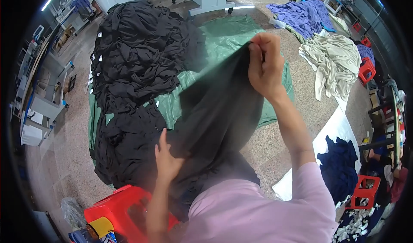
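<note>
My right hand point(267, 68) is raised at the right of centre, its fingertips pinched on the upper edge of a black garment point(219, 109). The cloth hangs from there in a long, slightly blurred drape toward my lap. Lower down and to the left, my left hand point(169, 160) is against the garment with fingers stretched out and apart. Part of that hand is hidden by the dark cloth. Close to it lies the near end of a big heap of black garments point(137, 53), with small white tags along its left side.
A green plastic sheet point(232, 30) lies under the heap. By my left forearm stands a red plastic stool point(114, 206) with a yellow roll point(102, 227). Purple cloth point(301, 15), cream cloth point(337, 60) and navy cloth point(340, 163) are piled at the right. Worktables line both sides.
</note>
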A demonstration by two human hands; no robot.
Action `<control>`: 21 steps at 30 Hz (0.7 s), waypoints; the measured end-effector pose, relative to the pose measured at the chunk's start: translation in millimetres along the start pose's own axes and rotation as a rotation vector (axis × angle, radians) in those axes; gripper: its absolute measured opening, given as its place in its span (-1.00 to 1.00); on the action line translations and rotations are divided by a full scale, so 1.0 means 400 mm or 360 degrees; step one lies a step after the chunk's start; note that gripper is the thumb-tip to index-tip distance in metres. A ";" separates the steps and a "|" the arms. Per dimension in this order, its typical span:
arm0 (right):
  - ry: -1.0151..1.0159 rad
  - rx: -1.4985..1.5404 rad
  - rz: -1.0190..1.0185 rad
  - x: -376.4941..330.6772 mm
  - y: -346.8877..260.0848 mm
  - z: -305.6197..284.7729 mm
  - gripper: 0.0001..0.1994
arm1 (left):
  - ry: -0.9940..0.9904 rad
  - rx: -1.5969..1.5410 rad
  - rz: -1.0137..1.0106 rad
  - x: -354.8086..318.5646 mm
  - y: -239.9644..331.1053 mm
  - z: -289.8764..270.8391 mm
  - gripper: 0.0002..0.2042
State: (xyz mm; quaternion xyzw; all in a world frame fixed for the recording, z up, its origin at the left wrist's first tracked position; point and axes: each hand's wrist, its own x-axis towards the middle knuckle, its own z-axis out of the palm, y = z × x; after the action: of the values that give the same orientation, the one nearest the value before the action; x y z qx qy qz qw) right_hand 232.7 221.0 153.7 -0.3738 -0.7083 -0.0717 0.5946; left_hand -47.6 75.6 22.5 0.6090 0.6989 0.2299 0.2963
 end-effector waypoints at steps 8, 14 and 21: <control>0.0502 0.0027 -0.0386 0.166 0.038 0.010 -0.83 | 0.1559 -0.0006 0.0719 0.130 0.041 -0.333 -0.73; 0.0180 0.0953 -0.0328 0.068 -0.084 -0.166 -0.84 | 0.1851 0.0561 0.1123 -0.135 0.014 -0.405 -0.73; -0.2734 0.0149 0.1163 -0.445 -0.089 -0.299 -0.85 | -0.0408 0.0671 0.0226 -0.442 -0.287 -0.055 -0.84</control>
State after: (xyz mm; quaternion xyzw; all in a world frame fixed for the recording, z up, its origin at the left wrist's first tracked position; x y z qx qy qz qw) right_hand 307.4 51.4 40.2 -0.4738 -0.7458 0.4491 -0.1327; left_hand -130.3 -115.6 -16.4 0.7290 0.6437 0.0203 0.2321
